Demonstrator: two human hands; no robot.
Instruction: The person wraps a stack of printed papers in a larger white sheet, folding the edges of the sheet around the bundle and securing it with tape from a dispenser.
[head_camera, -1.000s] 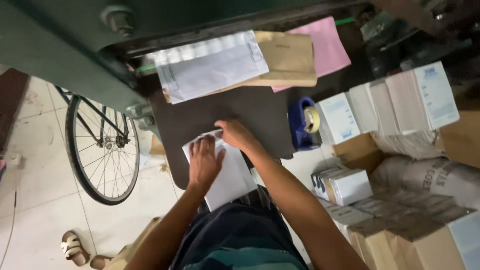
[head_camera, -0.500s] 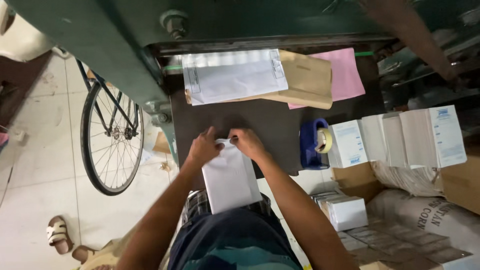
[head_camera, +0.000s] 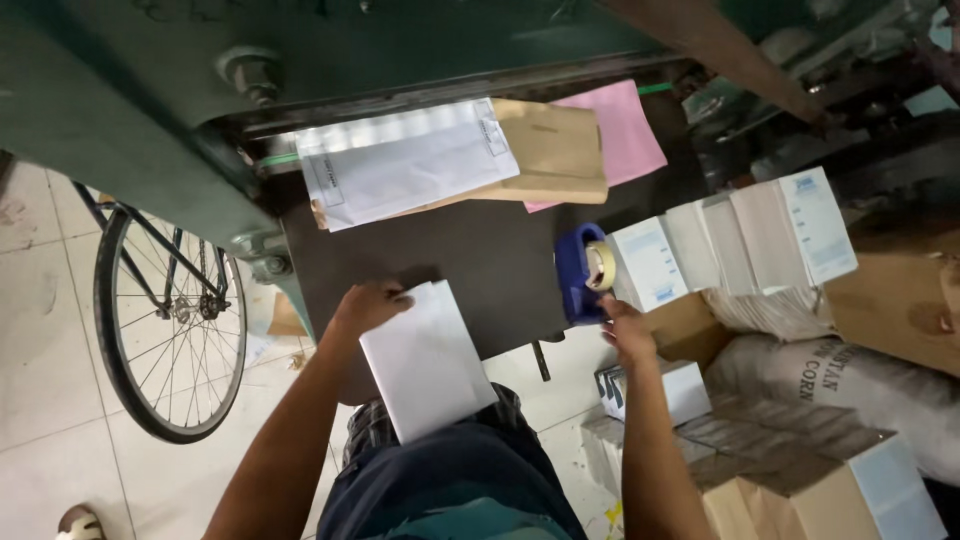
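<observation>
at the far left, over pale floor tiles, a bicycle wheel (head_camera: 170, 320) stands beside the green machine frame (head_camera: 120, 120) that overhangs the dark counter (head_camera: 500, 270). next along, the left hand (head_camera: 368, 305) lies flat on the upper left corner of a white paper-wrapped bundle (head_camera: 425, 360), its fingers spread and pressing down rather than curled round anything; the bundle rests half on the counter's near edge and half over the person's lap. the wrapping looks closed and held down, so the step in hand seems to be sealing it, and the next move would call for a strip of tape brought across while the left hand keeps the fold from springing open. up the counter, under the machine's edge, lie a white printed sheet (head_camera: 400, 165) with a small label at its corner, a brown envelope (head_camera: 550, 150) partly beneath it, and a pink sheet (head_camera: 625, 135) behind that. further right, the blue tape dispenser (head_camera: 578, 272) holds a pale roll, and the right hand (head_camera: 625, 330) reaches just below it, touching or nearly so; whether its fingers grip anything cannot be told. beyond stand upright white packets with blue printing (head_camera: 740, 235), then brown cartons (head_camera: 900, 310), a white printed sack (head_camera: 850, 385) and stacked white-and-brown boxes (head_camera: 800, 470) below.
</observation>
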